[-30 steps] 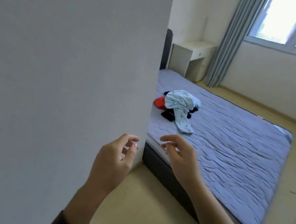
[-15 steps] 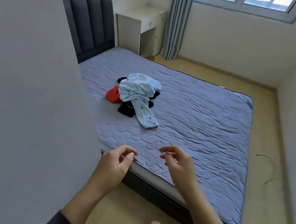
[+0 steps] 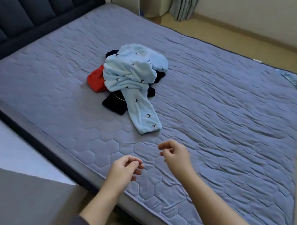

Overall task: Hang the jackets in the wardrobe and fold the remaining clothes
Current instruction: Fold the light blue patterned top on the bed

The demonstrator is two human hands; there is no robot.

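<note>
Teal corner label (image 3: 291,81) too blurred to read, bird-print garment (image 3: 130,71)

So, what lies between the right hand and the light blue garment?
Only bare mattress cover separates the right hand from the light blue garment, in the head view.

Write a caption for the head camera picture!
Left hand and right hand hover empty over a bed near piled clothes.
</note>
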